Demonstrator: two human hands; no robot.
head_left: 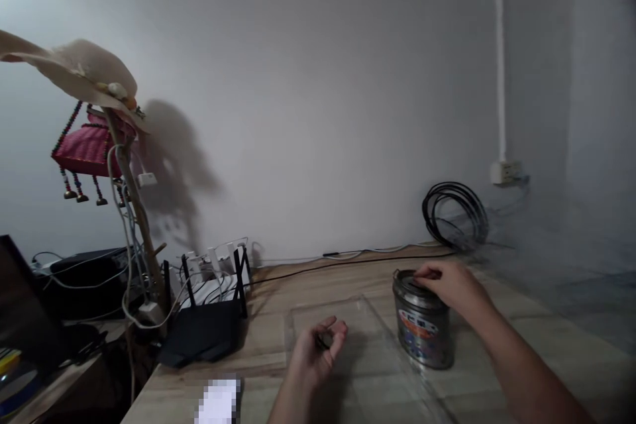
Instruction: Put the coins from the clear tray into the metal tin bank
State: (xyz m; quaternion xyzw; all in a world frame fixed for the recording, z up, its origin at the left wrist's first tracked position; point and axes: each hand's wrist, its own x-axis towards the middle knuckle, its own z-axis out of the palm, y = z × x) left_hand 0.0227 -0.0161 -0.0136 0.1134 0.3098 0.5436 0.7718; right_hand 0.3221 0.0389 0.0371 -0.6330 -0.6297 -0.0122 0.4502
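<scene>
A metal tin (pixel 424 334) with a printed label stands upright on the wooden table at the right. My right hand (pixel 447 285) is over its top, fingers pinched together beside the round lid (pixel 412 282); what they grip, if anything, is hidden. Left of the tin, my left hand (pixel 318 350) is turned palm up above a clear plastic sheet (pixel 362 371). Its fingers curl around a small dark thing (pixel 322 342), too unclear to name.
A black router (pixel 203 332) with upright antennas sits left, a phone with a blurred screen (pixel 217 403) in front of it. Behind the tin, a coiled black cable (pixel 454 212) leans against the wall. A hat (pixel 92 69) and a pink bag (pixel 87 149) hang on a wooden stand.
</scene>
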